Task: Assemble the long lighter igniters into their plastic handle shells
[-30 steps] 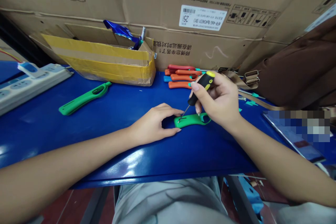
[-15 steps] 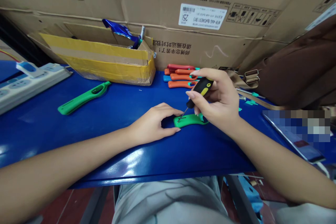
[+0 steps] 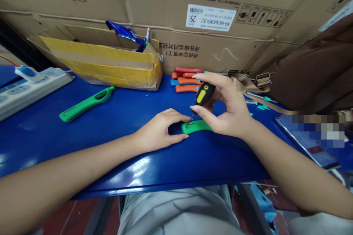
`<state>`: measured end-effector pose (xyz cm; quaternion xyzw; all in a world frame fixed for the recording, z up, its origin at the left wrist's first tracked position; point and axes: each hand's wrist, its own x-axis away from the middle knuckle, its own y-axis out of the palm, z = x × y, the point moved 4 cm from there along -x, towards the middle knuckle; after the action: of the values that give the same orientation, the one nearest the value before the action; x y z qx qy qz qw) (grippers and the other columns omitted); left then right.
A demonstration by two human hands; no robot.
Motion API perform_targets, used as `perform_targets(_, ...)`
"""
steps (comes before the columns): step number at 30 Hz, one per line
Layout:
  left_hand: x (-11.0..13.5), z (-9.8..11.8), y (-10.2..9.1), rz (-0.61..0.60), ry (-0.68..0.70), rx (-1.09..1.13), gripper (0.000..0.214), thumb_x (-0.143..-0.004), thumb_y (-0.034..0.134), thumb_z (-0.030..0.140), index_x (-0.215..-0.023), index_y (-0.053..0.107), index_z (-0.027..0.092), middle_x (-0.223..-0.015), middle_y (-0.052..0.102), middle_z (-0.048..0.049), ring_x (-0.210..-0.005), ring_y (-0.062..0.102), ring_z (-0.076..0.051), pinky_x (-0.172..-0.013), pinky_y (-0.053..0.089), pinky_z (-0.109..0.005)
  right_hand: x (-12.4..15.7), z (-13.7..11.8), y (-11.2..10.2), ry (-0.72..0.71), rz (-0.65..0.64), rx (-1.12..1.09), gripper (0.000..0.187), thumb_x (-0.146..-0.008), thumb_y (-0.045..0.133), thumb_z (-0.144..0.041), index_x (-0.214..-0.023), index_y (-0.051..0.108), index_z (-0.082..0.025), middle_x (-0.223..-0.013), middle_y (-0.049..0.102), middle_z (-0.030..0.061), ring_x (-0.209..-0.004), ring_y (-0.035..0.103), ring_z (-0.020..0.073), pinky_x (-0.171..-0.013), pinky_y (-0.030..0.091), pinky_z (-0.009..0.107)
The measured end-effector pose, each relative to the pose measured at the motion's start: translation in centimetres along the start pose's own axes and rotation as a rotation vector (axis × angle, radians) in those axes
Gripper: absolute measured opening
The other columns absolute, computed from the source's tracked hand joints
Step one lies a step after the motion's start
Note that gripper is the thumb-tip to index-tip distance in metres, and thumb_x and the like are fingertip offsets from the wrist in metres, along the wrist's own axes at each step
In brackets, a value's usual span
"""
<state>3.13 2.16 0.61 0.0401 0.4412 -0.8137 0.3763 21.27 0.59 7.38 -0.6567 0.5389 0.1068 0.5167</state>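
My right hand [image 3: 228,104] is closed on a black-and-yellow screwdriver [image 3: 204,94]. Its thin shaft slants down, with the tip at the left end of a green plastic handle [image 3: 194,126] lying on the table. This handle resembles a stick lighter's body, and its right end is hidden behind my right hand. Thumb and fingers of my left hand [image 3: 161,130] pinch the left end of the handle from both sides. A second, similar green handle [image 3: 85,105] with an oblong opening lies apart, to the left.
Several orange, red and blue handles [image 3: 187,89] are piled behind my right hand. A yellow-taped cardboard box [image 3: 110,68] stands at the back left, near a white power strip [image 3: 41,86]. A phone [image 3: 306,139], small turquoise pieces [image 3: 263,107] and a brown bag [image 3: 309,69] are at right.
The screwdriver has tipped more upright, and my right hand has shifted slightly left, covering more of the green handle. My left hand stays in place on the handle.
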Motion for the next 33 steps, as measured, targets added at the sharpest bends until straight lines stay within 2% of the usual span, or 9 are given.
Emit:
perform_targets(5, 0.0, 0.0, -0.1, 0.004, 0.020, -0.004, 0.035, -0.087, 0.077, 0.025, -0.120, 0.069, 0.016, -0.114, 0.075, -0.0081, -0.105, 0.068, -0.023, -0.097, 0.054, -0.037, -0.1, -0.9, -0.5, -0.227, 0.018, 0.241, 0.056, -0.087, 0.078, -0.025, -0.138, 0.056, -0.029, -0.130, 0.071, 0.0062, -0.105, 0.074, 0.0258, -0.092, 0.062, 0.039)
perform_targets(9, 0.1, -0.1, 0.0, -0.012, 0.000, -0.006, 0.039, -0.087, 0.077, 0.026, -0.124, 0.068, 0.015, -0.117, 0.075, -0.0087, -0.109, 0.067, -0.023, -0.099, 0.053, -0.038, 0.0, -0.9, 0.0, -0.200, 0.010, 0.131, 0.048, -0.097, 0.059, -0.020, -0.144, 0.050, -0.023, -0.135, 0.067, 0.0087, -0.100, 0.074, 0.0209, -0.075, 0.065, 0.032)
perform_targets(12, 0.0, -0.1, 0.1, -0.012, 0.001, -0.011, 0.039, -0.087, 0.077, 0.026, -0.123, 0.068, 0.015, -0.118, 0.075, -0.0086, -0.110, 0.066, -0.023, -0.099, 0.053, -0.038, 0.1, -0.6, 0.2, -0.139, 0.080, 0.085, 0.047, -0.094, 0.066, -0.025, -0.140, 0.054, -0.023, -0.134, 0.067, 0.0087, -0.096, 0.074, 0.0209, -0.065, 0.064, 0.030)
perform_targets(16, 0.0, 0.0, 0.1, -0.007, 0.028, -0.009, 0.039, -0.087, 0.077, 0.024, -0.124, 0.068, 0.016, -0.118, 0.075, -0.0078, -0.108, 0.067, -0.022, -0.098, 0.053, -0.037, 0.1, -1.1, -0.1, -0.233, 0.152, 0.207, 0.052, -0.086, 0.080, -0.030, -0.133, 0.060, -0.023, -0.118, 0.074, 0.0064, -0.093, 0.074, 0.0225, -0.078, 0.065, 0.035)
perform_targets(22, 0.0, 0.0, 0.1, -0.022, 0.003, -0.005, 0.040, -0.087, 0.077, 0.026, -0.125, 0.067, 0.015, -0.116, 0.075, -0.0080, -0.108, 0.067, -0.023, -0.098, 0.052, -0.038, -0.4, -0.9, -0.4, -0.096, 0.021, 0.058, 0.041, -0.102, 0.053, -0.028, -0.143, 0.054, -0.024, -0.125, 0.071, 0.0073, -0.093, 0.074, 0.0189, -0.070, 0.064, 0.029)
perform_targets(25, 0.0, 0.1, 0.1, -0.014, 0.018, -0.006, 0.039, -0.087, 0.077, 0.025, -0.124, 0.068, 0.016, -0.117, 0.075, -0.0079, -0.108, 0.067, -0.023, -0.097, 0.052, -0.037, -0.5, -1.5, -1.0, -0.238, 0.143, 0.204, 0.034, -0.094, 0.070, -0.033, -0.127, 0.066, -0.025, -0.113, 0.076, 0.0050, -0.092, 0.075, 0.0209, -0.075, 0.064, 0.030)
perform_targets(28, -0.1, 0.2, 0.0, -0.016, 0.024, 0.001, 0.039, -0.088, 0.076, 0.025, -0.124, 0.067, 0.017, -0.117, 0.075, -0.0076, -0.108, 0.067, -0.022, -0.098, 0.052, -0.036, -0.4, -1.9, -1.0, -0.335, 0.174, 0.291, 0.033, -0.099, 0.061, -0.033, -0.130, 0.065, -0.024, -0.111, 0.078, 0.0063, -0.096, 0.075, 0.0229, -0.084, 0.064, 0.035)
perform_targets(31, -0.1, 0.1, 0.0, -0.026, 0.006, 0.001, 0.039, -0.088, 0.076, 0.026, -0.125, 0.067, 0.016, -0.117, 0.075, -0.0079, -0.108, 0.067, -0.022, -0.098, 0.052, -0.037, -0.4, -1.3, -0.5, -0.176, 0.075, 0.198, 0.041, -0.106, 0.044, -0.031, -0.145, 0.055, -0.022, -0.124, 0.073, 0.0090, -0.099, 0.075, 0.0227, -0.081, 0.065, 0.037)
perform_targets(33, -0.1, 0.0, 0.0, -0.023, 0.003, -0.002, 0.040, -0.088, 0.076, 0.026, -0.125, 0.067, 0.016, -0.117, 0.075, -0.0079, -0.108, 0.067, -0.023, -0.098, 0.052, -0.038, -0.4, -1.0, -0.4, -0.110, 0.070, 0.153, 0.040, -0.104, 0.049, -0.034, -0.142, 0.056, -0.023, -0.126, 0.072, 0.0086, -0.095, 0.075, 0.0216, -0.073, 0.065, 0.034)
